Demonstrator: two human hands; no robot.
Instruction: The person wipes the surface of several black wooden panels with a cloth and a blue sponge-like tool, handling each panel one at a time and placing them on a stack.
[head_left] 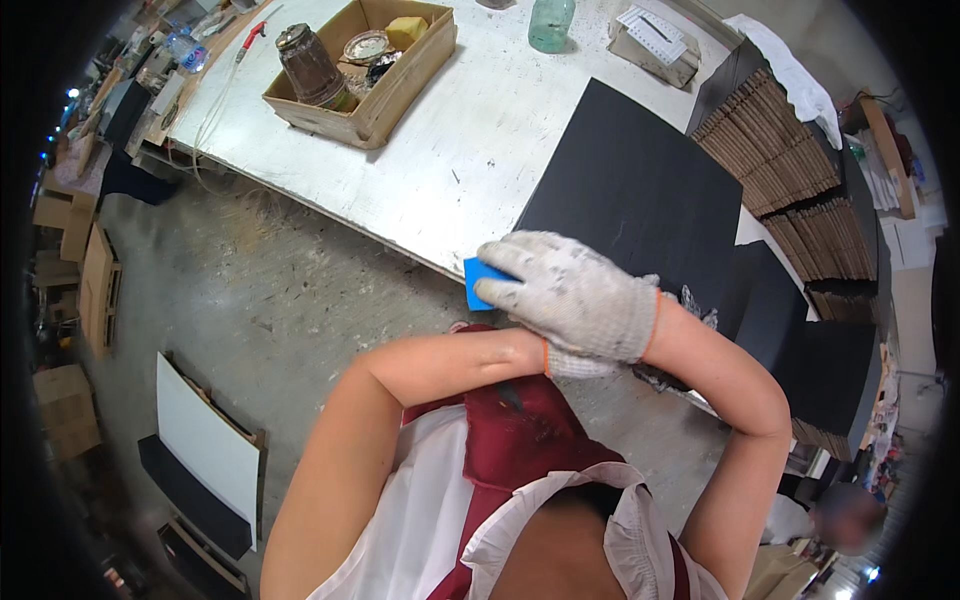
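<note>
A: Entry, head view. Right hand in a speckled white knit glove, fingers curled down over a flat blue plastic scraper, gripping and pressing it.

B: Position of the scraper?

A: At the near corner of a large matt black flat board, right at the near edge of the scuffed white counter. One blue corner showing past the fingertips, the remainder hidden under the glove.

B: Left hand?

A: Left hand tucked beneath the right wrist, also gloved, mostly hidden. Cannot tell whether clenched or released, nor what touched.

B: Step in hand, as a judgement?

A: Probably smoothing or scraping the board's surface near its front corner, with weight stacked from both arms. Progress not readable: no visible difference across the black surface.

B: Requirements for the next move?

A: Likely a flat, even stroke with the blade kept low, pressure held steady, and care at the overhanging edge to avoid slipping off the corner.

B: Surroundings?

A: Open brown cardboard box of oddments far back on the counter, well apart from the hands.
</note>
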